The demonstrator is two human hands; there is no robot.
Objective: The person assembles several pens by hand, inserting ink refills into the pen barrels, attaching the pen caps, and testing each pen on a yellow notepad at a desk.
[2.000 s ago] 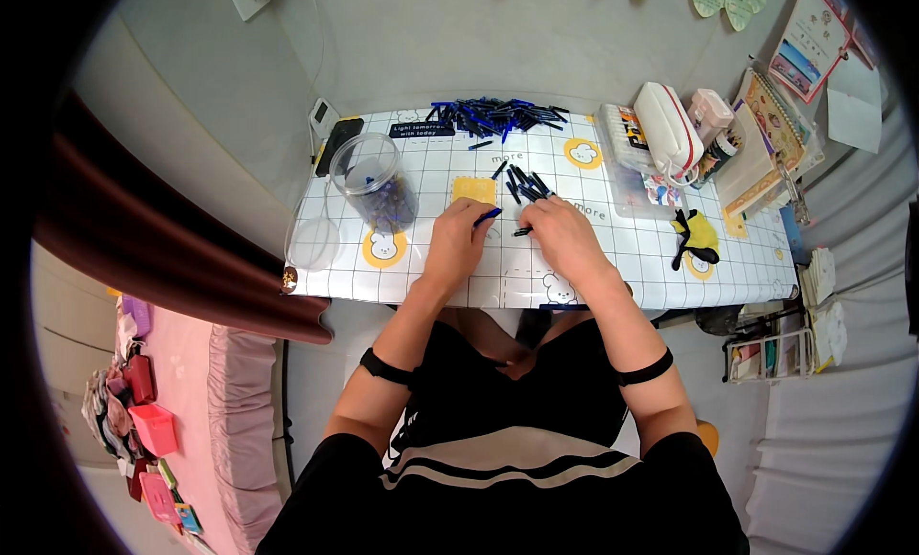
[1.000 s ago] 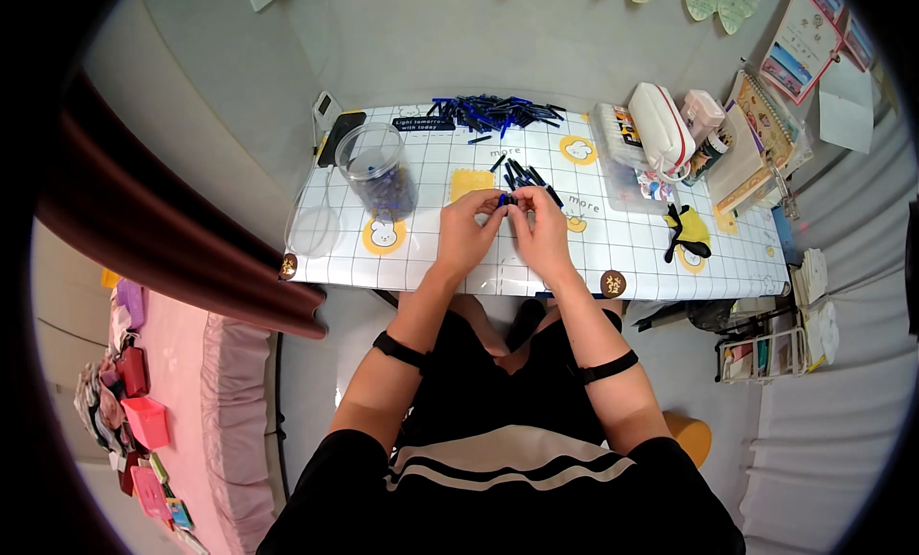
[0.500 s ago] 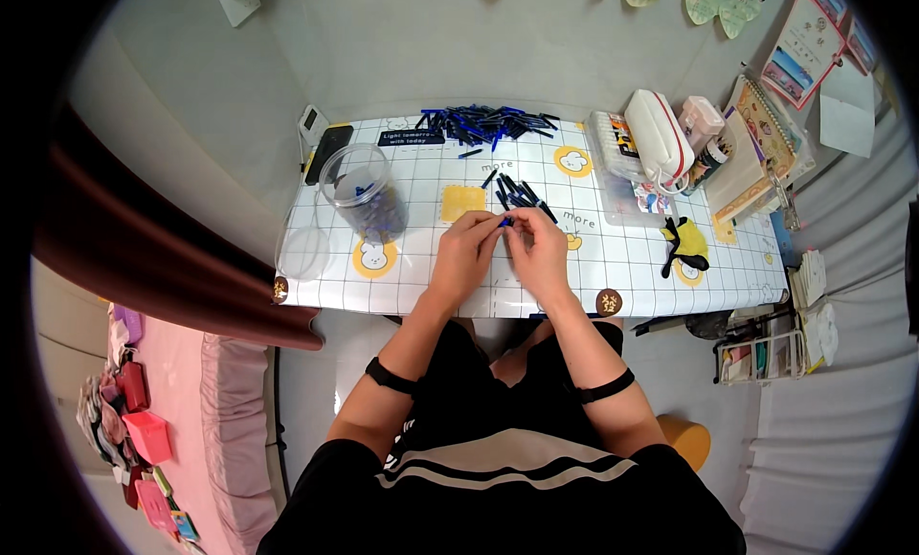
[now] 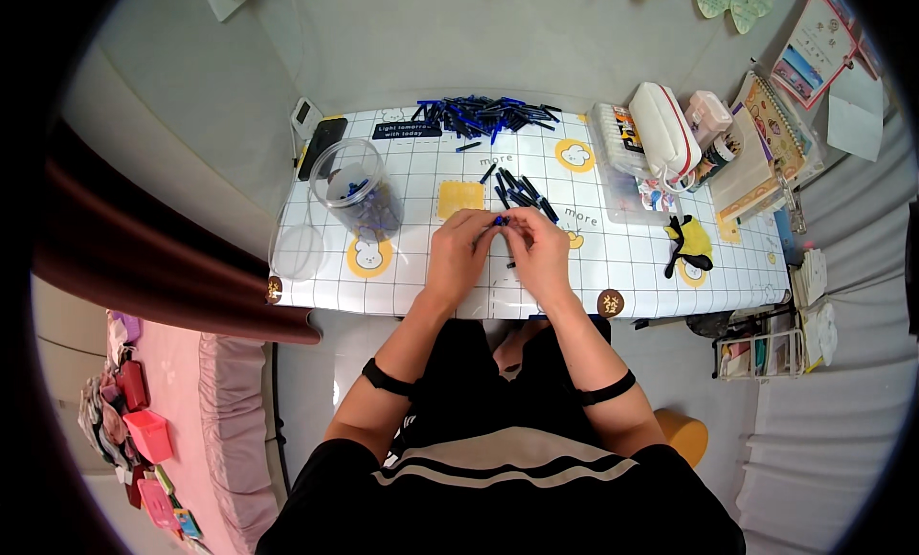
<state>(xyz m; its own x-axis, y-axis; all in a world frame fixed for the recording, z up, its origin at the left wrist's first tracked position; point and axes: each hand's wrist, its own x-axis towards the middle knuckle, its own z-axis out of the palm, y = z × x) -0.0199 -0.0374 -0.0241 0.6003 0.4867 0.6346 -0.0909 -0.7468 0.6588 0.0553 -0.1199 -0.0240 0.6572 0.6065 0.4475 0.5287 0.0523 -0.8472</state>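
- Clear jar (image 4: 361, 201): at my left.
- My left hand (image 4: 458, 256): forearm angled inward, fingertips pinched on small blue piece (image 4: 500, 222).
- Piece: at my fingertips, near loose dark sticks (image 4: 525, 193).
- My right hand (image 4: 543, 256): angled inward, pinching it too.

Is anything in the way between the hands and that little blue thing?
Nothing that shows. The left hand and right hand pinch the small blue piece between them. The nearer dark sticks lie just beyond the right hand, not in between.

left fingers (image 4: 471, 219) + right fingers (image 4: 529, 220): pinching blue piece (image 4: 501, 221) | clear jar (image 4: 390, 197): at left
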